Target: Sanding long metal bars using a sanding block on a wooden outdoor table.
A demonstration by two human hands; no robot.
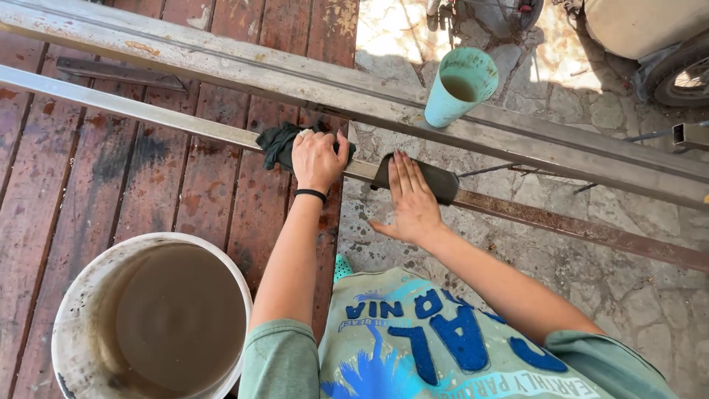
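Observation:
A long narrow metal bar point(148, 112) runs diagonally across the view; its left part looks clean and grey, its right part point(591, 230) is rusty brown. My left hand point(317, 159) grips a dark green rag point(277, 144) bunched on the bar. My right hand point(412, 201) lies flat, fingers together, pressing a dark grey sanding pad point(439, 181) onto the bar just right of the rag.
A white bucket point(74, 310) of murky brown water stands at the lower left on red wooden decking. A wider metal beam point(221, 63) lies behind the bar, with a turquoise cup point(459, 85) of liquid on it. Stone paving and a vehicle wheel point(683, 77) lie to the right.

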